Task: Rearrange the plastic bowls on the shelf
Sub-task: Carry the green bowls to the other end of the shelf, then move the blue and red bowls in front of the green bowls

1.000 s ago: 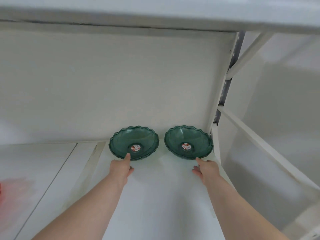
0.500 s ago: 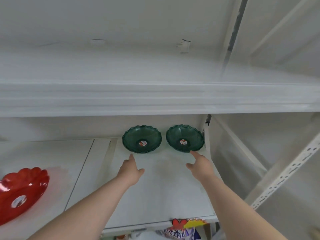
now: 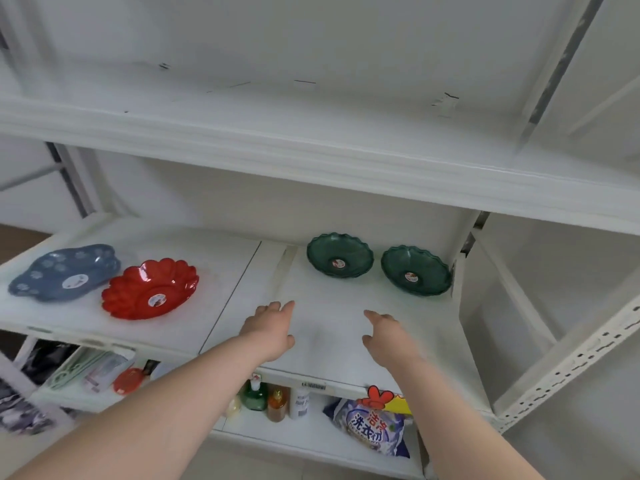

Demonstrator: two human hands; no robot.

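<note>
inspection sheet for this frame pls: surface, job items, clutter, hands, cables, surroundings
Surface: white shelf, bare in front of the green bowls.
Job's things: two green bowls at back right, left green bowl and right green bowl, side by side, upright; red bowl and blue bowl at left, close together.
Clutter: nothing seen on this shelf.
Grippers: left hand and right hand open, empty, over the shelf, short of the green bowls.
Cables: nothing seen.
Surroundings: empty-looking shelf above; lower shelf holds bottles and a detergent bag.
</note>
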